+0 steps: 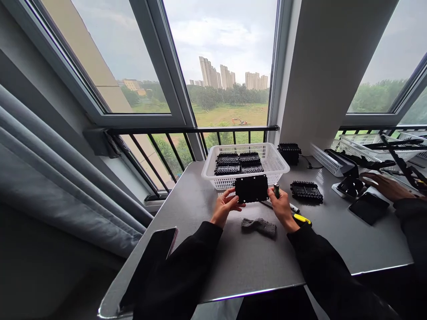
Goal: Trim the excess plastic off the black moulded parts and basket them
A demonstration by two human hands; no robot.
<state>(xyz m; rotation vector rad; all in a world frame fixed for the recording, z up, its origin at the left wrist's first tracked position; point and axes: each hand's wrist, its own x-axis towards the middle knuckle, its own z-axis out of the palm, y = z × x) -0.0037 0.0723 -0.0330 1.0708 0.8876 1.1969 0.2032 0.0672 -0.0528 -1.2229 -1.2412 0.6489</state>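
Observation:
I hold a flat black plastic panel (pixel 251 188) upright above the grey table (pixel 233 262), just in front of the white basket (pixel 276 164). My left hand (pixel 225 206) grips its left edge. My right hand (pixel 281 205) grips its right edge and also pinches a small green-topped cylinder (pixel 276 190). A crumpled grey cloth (pixel 259 226) lies on the table below the panel, between my wrists.
The basket holds several black ribbed parts (pixel 239 163). Another black part (pixel 306 191) lies to the right, and one (pixel 289 152) behind the basket. A yellow-handled tool (pixel 302 218) lies by my right wrist, a phone (pixel 156 249) at left. Another person's hand (pixel 387 186) works at right beside more baskets (pixel 325 160).

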